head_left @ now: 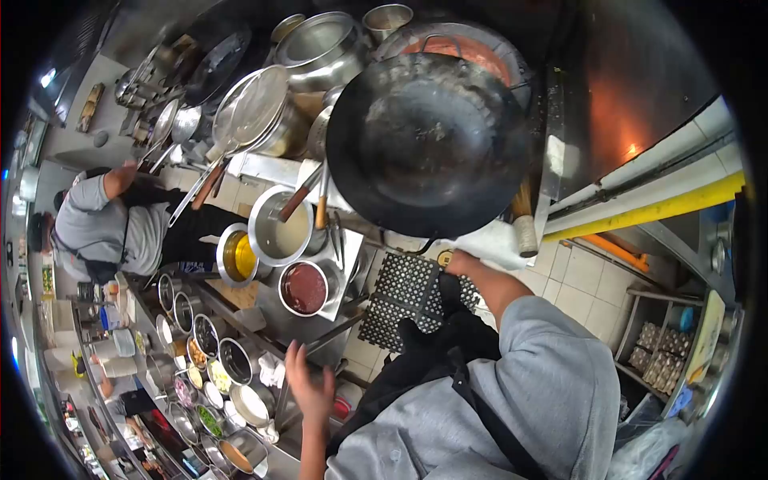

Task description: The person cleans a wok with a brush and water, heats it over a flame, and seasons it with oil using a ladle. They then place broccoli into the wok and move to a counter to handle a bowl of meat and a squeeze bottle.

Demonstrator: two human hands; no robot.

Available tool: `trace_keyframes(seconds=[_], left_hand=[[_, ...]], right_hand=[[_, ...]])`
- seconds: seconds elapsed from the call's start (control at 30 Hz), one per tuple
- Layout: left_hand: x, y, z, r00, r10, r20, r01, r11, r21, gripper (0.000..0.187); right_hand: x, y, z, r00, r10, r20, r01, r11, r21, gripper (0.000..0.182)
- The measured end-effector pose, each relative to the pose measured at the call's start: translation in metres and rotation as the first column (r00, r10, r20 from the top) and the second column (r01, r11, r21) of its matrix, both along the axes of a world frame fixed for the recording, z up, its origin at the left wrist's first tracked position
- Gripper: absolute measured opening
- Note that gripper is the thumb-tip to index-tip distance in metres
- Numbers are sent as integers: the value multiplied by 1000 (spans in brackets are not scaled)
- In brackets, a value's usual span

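My left hand [310, 386] is raised at the left of my body with its fingers spread, holding nothing, near the counter with the food containers. My right hand [462, 264] is low in front of me, just below the near rim of a large black wok [424, 140]. Its fingers are mostly hidden, and I cannot tell whether they grip anything. The wok has a loop handle on its far side and another at its near edge, and is bare inside but for a few specks. A white cloth [492, 244] lies under its rim beside a brush [523, 224].
Left of the wok stand a pot with pale liquid [282, 228], a bowl of yellow oil [238, 254] and a pot of red sauce [304, 288]. Strainers [254, 108] lie behind. Flames [628, 144] glow at right. A co-worker [112, 224] stands at left. A perforated mat [408, 296] covers the floor.
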State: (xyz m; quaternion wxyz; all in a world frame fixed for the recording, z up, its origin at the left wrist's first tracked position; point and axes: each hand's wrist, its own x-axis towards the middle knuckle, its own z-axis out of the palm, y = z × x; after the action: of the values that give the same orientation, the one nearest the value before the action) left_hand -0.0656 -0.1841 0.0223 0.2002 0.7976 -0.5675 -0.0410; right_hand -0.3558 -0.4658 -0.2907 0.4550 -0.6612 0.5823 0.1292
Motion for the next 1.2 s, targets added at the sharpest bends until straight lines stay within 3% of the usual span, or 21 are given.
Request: trace_keyframes(seconds=[0.03, 0.07, 0.13, 0.2, 0.27, 0.3, 0.33, 0.37, 0.43, 0.47, 0.5, 0.57, 0.63, 0.7, 0.77, 0.83, 0.9, 1.03, 1.1, 1.17, 1.2], left_hand=[[-12, -31, 6, 990, -103, -100, 101, 995, -25, 59], [-35, -61, 8, 968, -236, -82, 234, 972, -34, 58], [-57, -126, 9, 888, -457, -46, 452, 887, -97, 55], [-82, -178, 11, 791, -608, -64, 597, 791, -136, 51], [-94, -214, -4, 698, -716, -31, 708, 696, -123, 40], [-98, -229, -12, 656, -755, -17, 751, 655, -85, 35], [-99, -242, -20, 639, -769, 7, 769, 638, -26, 25], [-98, -248, -26, 635, -772, 10, 772, 634, -40, 25], [-96, -256, -35, 558, -829, 30, 822, 558, 113, 28], [-101, -263, -31, 547, -834, 69, 837, 546, -39, 39], [-109, -275, -10, 546, -835, 73, 838, 543, -51, 39], [-128, -309, 45, 490, -861, 135, 868, 496, 16, 38], [-137, -348, 45, 485, -863, 142, 871, 491, 8, 37], [-139, -387, 12, 452, -886, 109, 892, 446, -74, 36], [-140, -417, -27, 467, -875, 126, 882, 451, -134, 36], [-139, -442, -58, 461, -876, 139, 884, 440, -156, 35], [-140, -458, -75, 439, -883, 165, 892, 405, -201, 35], [-138, -468, -85, 436, -885, 162, 890, 398, -222, 34], [-141, -470, -88, 443, -885, 143, 882, 402, -245, 35], [-135, -469, -91, 446, -886, 130, 877, 404, -259, 35], [-137, -470, -91, 448, -887, 112, 880, 415, -232, 35]], right_hand=[[7, 17, 29, 990, 69, -124, -69, 998, 1, 52], [-10, 41, 64, 995, 2, -98, -8, 998, -58, 56], [-11, 71, 66, 992, -34, -123, -3, 958, -288, 65], [-27, 86, 74, 998, 24, -52, -43, 913, -406, 74], [-51, 99, 89, 994, 108, 10, -98, 934, -344, 62], [-61, 100, 120, 980, 149, 133, -87, 918, -387, 38], [-76, 105, 97, 962, 197, 191, -148, 959, -241, 36], [-88, 111, 82, 968, 151, 201, -118, 979, -168, 37], [-116, 122, 74, 987, 7, 159, -5, 1000, -14, 40], [-128, 123, 76, 990, -44, 131, 42, 999, 17, 41], [-139, 123, 80, 990, -95, 102, 91, 995, 47, 43], [-162, 126, 93, 978, -209, 24, 210, 976, -52, 48], [-168, 124, 104, 986, -157, -60, 156, 988, -23, 51], [-162, 110, 113, 984, -110, -140, 109, 994, -14, 54], [-148, 99, 122, 973, -229, 24, 230, 971, -67, 58], [-113, 72, 171, 964, -261, 51, 262, 964, -33, 54], [-85, 47, 184, 941, -286, 178, 280, 958, 61, 44], [-30, 11, 183, 931, -128, 343, 157, 986, -59, 36], [7, -12, 182, 922, 16, 388, -15, 1000, -6, 36], [53, -30, 156, 831, 278, 482, -242, 960, -137, 39], [87, -42, 148, 855, 78, 513, -209, 957, 201, 36]])
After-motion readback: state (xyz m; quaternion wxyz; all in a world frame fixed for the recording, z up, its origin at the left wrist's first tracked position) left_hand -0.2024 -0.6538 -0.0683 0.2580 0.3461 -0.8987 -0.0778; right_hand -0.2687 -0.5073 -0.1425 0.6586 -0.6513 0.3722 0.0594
